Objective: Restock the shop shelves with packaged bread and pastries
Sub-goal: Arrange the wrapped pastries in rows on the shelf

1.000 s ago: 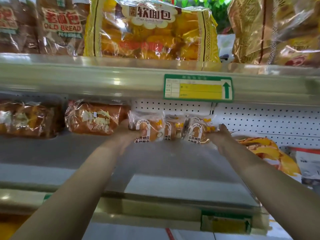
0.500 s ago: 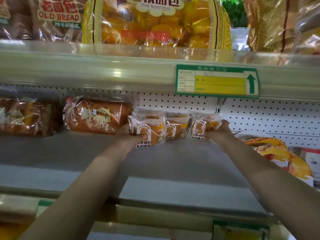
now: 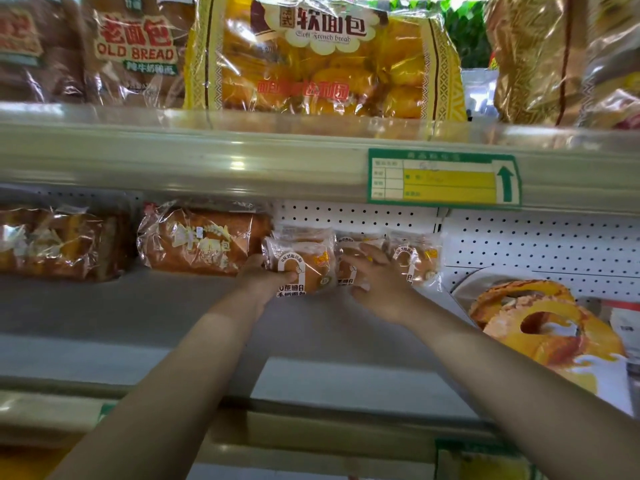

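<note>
I'm looking along the grey shelf (image 3: 138,323), where three small bun packs are standing in a row against the pegboard (image 3: 519,244). The left hand (image 3: 266,278) is gripping the left pack (image 3: 311,258), with the thumb curling over its white arch label. The print there is beginning with "0", and the rest is too soft for me to read. The right hand (image 3: 377,285) is pinching the middle pack (image 3: 344,277), fingers lying across its front and thumb underneath. The right pack (image 3: 415,261) is sitting just beside that hand. A wrapped loaf (image 3: 201,242) is lying just left of the left pack.

On the upper shelf (image 3: 207,157), a brown bag (image 3: 135,46) is showing "OLD BREAD", and a yellow bag (image 3: 322,64) is showing "Soft French bread" under large Chinese characters. A green-and-yellow price tag (image 3: 443,178) with an upward arrow is hanging on the rail, its writing too blurred to read.
</note>
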The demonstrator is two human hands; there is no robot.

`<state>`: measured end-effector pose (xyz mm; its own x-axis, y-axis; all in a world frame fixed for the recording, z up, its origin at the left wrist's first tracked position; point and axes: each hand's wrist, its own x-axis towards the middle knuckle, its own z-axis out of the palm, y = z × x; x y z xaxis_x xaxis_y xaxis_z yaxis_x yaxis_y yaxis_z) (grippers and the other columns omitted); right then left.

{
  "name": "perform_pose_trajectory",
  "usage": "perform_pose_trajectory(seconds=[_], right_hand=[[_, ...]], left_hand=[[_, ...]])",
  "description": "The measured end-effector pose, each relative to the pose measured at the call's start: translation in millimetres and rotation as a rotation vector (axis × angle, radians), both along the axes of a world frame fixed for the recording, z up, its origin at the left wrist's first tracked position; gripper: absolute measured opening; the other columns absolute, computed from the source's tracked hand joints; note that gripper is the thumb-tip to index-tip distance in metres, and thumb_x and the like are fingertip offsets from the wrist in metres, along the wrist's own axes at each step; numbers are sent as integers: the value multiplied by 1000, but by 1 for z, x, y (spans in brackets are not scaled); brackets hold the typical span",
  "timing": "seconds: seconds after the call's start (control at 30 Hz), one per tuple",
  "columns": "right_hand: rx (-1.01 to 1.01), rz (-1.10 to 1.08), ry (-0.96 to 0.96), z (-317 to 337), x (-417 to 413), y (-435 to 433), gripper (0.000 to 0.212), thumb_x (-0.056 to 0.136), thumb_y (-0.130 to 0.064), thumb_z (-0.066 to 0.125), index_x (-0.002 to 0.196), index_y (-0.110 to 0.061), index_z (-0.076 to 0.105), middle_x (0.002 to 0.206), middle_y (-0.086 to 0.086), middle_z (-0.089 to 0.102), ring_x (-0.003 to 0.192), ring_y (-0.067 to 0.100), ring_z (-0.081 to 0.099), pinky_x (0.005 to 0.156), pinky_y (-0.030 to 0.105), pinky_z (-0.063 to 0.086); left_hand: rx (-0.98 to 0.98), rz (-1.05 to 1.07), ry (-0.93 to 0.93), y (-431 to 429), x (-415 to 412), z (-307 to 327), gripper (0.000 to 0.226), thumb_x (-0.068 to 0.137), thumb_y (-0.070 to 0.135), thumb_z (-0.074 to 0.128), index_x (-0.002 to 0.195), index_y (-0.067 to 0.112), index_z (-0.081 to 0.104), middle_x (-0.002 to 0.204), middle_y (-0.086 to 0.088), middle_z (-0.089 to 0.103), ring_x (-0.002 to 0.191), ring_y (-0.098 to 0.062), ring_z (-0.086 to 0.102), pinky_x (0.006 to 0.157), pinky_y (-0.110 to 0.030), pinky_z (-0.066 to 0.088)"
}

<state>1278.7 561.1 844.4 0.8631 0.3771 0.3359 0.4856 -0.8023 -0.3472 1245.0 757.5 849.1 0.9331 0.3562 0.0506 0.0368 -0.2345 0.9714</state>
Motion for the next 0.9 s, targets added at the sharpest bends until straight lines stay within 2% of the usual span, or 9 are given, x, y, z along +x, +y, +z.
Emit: perform_pose_trajectory(seconds=[0.03,0.07,0.17,0.3,0.43,0.57,0.67,0.83,0.9], right_hand=[[-56,-22,37,-2,3,3,67,94,-19,59,153,-32,30,163,6,12,152,33,-4,122,42,11],[-91,-50,66,-3,5,4,69,96,-20,57,155,-33,24,164,3,5,151,35,-9,121,44,10],[-146,-97,89,-7,9,6,72,98,-23,54,157,-37,15,164,-2,-2,149,37,-6,121,44,15],[-194,-123,105,-9,13,6,75,99,-29,53,157,-40,7,163,-6,-8,149,36,-6,120,47,19],[-208,-139,137,-7,17,10,77,99,-35,54,158,-36,5,163,-4,-9,149,40,-9,120,49,16],[-228,-155,142,-2,21,16,75,98,-38,54,157,-34,8,163,-2,-6,147,39,-1,119,49,18],[-229,-164,129,-3,22,18,75,98,-39,55,157,-35,8,163,-2,-6,146,40,-1,119,50,17],[-199,-158,135,-6,21,16,77,97,-38,56,157,-36,7,164,-3,-9,148,40,-4,120,48,11],[-165,-143,143,-5,19,16,79,97,-38,57,157,-37,7,164,-3,-14,149,40,-6,121,49,8]], left_hand=[[22,-1,2,3,1,3,63,87,6,72,143,4,41,133,-10,54,114,-24,52,84,-25,36],[43,0,4,7,3,5,66,87,6,72,145,4,39,141,-13,51,123,-27,50,87,-25,35],[98,8,30,15,9,9,77,87,9,73,152,7,30,152,-13,40,135,-31,43,99,-30,36],[125,43,32,19,15,7,66,87,4,71,145,4,40,141,-14,52,119,-29,53,92,-29,40],[137,74,30,19,23,4,61,89,6,71,143,3,43,137,-14,55,123,-29,53,89,-27,40],[171,106,26,18,31,5,51,90,11,71,135,1,51,133,-14,58,119,-31,55,88,-29,43],[185,96,37,19,34,5,48,91,12,70,135,4,53,134,-12,58,120,-28,56,85,-24,40],[186,37,66,18,30,5,52,93,14,66,141,7,47,135,-10,57,119,-26,55,88,-26,40],[170,33,62,17,28,6,49,92,12,67,138,5,49,134,-11,58,113,-25,56,88,-28,42]])
